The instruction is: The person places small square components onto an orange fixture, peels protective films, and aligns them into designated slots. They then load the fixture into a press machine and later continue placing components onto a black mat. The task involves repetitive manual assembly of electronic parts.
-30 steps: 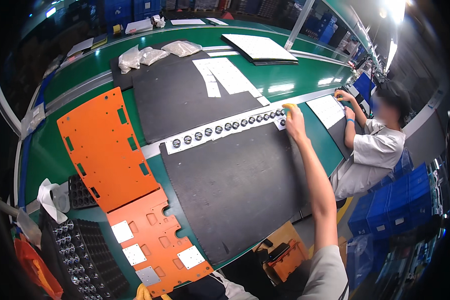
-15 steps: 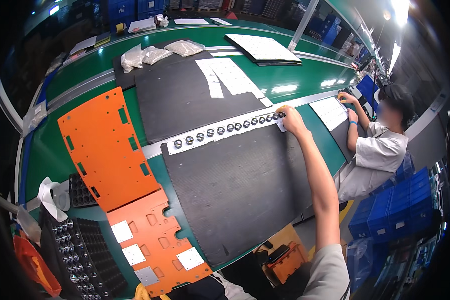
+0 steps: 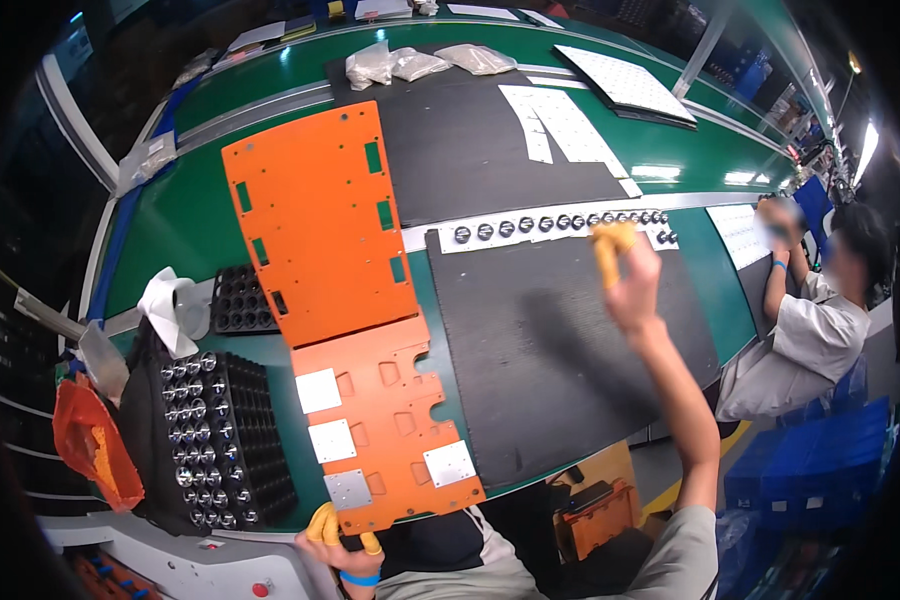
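My right hand (image 3: 634, 283), with yellow covers on its fingertips, hovers over the black mat (image 3: 570, 340), just short of the white strip (image 3: 530, 238). Its thumb and forefinger tips come together; anything between them is too small to make out. Along the strip runs a row of round black pieces (image 3: 523, 225), with a few more beside its right end. Down at the table's front edge, my left hand (image 3: 342, 545) is by the lower left corner of the orange panel (image 3: 390, 420). Its yellow-covered fingers are bent, thumb apart, with nothing visible between them.
A larger orange panel (image 3: 315, 220) lies beyond the first. Left of them stand black trays with shiny round parts (image 3: 200, 440), an orange bag (image 3: 95, 445) and an egg-crate-like black tray (image 3: 242, 300). Plastic bags (image 3: 420, 63) lie farther back. At right, a person (image 3: 820, 320) works over a white sheet (image 3: 738, 236).
My right hand has drawn back from the strip's right end toward me. The whole view has shifted, bringing more of my left hand into sight at the front edge.
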Available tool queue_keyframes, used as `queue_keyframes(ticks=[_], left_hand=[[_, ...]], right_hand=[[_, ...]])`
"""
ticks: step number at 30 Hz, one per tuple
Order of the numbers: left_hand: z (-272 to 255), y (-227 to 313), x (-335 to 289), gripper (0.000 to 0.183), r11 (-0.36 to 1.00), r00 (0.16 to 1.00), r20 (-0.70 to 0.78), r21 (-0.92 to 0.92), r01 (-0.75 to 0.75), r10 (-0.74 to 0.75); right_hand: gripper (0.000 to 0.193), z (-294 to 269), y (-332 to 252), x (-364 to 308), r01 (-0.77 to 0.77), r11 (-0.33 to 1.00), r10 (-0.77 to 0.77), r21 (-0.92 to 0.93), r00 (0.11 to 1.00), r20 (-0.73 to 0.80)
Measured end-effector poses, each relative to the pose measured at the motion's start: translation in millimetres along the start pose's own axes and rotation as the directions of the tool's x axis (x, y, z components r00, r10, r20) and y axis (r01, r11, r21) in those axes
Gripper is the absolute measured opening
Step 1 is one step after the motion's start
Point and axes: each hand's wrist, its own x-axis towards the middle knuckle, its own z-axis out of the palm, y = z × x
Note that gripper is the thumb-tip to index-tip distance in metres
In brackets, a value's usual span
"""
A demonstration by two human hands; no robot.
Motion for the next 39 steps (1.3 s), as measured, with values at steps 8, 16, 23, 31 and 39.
queue_keyframes(ticks=[8, 16, 23, 31, 39], left_hand=[[-3.7, 0.0, -3.3, 0.052, 0.995, 0.998, 0.021, -0.069, 0.068, -0.066], [0.7, -4.7, -4.6, 0.053, 0.996, 1.000, -0.017, -0.088, 0.010, -0.011], [1.5, -2.8, -3.6, 0.053, 0.997, 0.998, -0.055, -0.080, 0.007, -0.011], [3.0, -2.5, -4.5, 0.053, 0.996, 0.999, -0.048, -0.084, -0.009, 0.005], [-1.7, -6.2, -4.6, 0.052, 0.996, 1.000, -0.012, -0.086, -0.010, 0.009]], right_hand=[[0.041, 8.5, -154.5, -60.1, -0.338, 0.940, 0.063, 0.055, 0.327, 0.943], [0.029, 12.6, -148.8, -75.5, -0.890, 0.418, 0.017, 0.179, 0.205, 0.979], [0.019, -13.8, -75.3, -56.7, 0.138, 0.971, -0.043, -0.198, 0.907, 0.420], [0.016, -72.6, 59.6, -86.1, -0.005, 0.780, 0.130, -0.626, 0.979, 0.154], [0.036, -62.3, 68.6, -93.0, -0.487, 0.787, 0.493, -0.379, 0.865, -0.089]])
